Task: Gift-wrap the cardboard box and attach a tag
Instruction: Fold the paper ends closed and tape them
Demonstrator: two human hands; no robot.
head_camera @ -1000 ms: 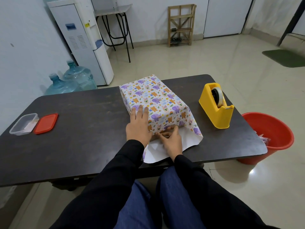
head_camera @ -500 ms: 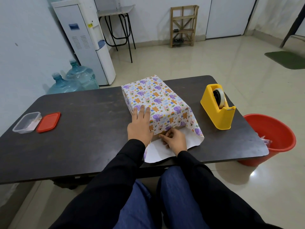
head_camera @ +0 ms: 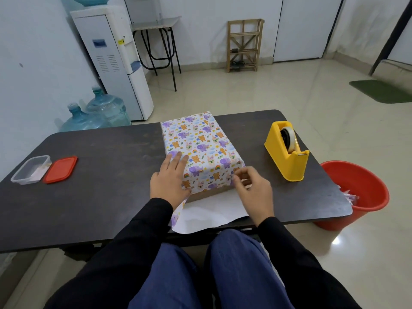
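Head view: the left hand lies flat with straight fingers, pressing the wrapping paper against the near left corner of the cardboard box. The right hand has curled fingers pinching the paper's edge at the near right corner. The box sits mid-table, its near end bare, with the paper's white underside spread toward the person. On the dark table a yellow tape dispenser stands to the right, and a clear container and red lid lie to the left. A red bucket stands on the tiled floor, and a water dispenser against the wall.
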